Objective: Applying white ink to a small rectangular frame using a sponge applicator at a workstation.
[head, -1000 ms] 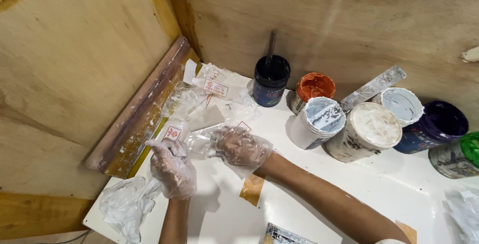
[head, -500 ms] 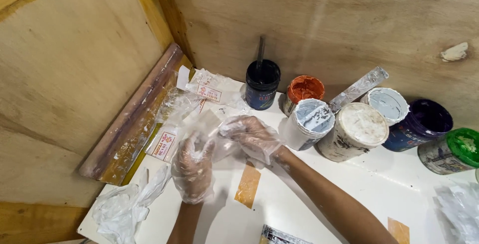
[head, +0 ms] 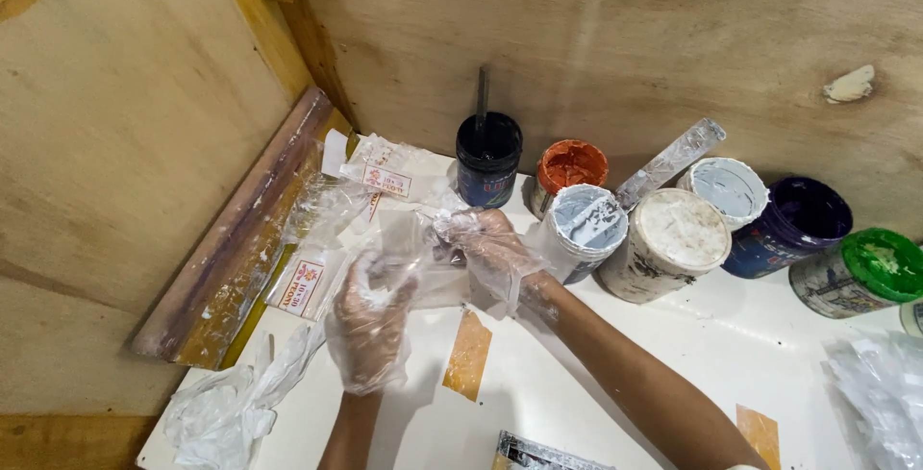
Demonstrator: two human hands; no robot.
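Both my hands wear thin clear plastic gloves. My left hand [head: 370,321] and my right hand [head: 486,244] together hold a clear plastic bag [head: 413,249] just above the white table [head: 615,403]. The left grips the bag's near left edge, the right pinches its far right edge. More clear plastic packets with red-and-white labels [head: 370,177] lie just beyond the hands, toward the wooden corner.
Several paint tubs stand along the back: a black one with a stick [head: 488,158], orange [head: 569,167], white-lidded ones [head: 678,239], purple [head: 793,225], green [head: 860,273]. A paint-stained wooden squeegee [head: 245,239] leans at left. Crumpled plastic [head: 226,408] lies at front left.
My hands lifted the bag off the pile of packets and drew it toward me. The camera view shifted slightly right.
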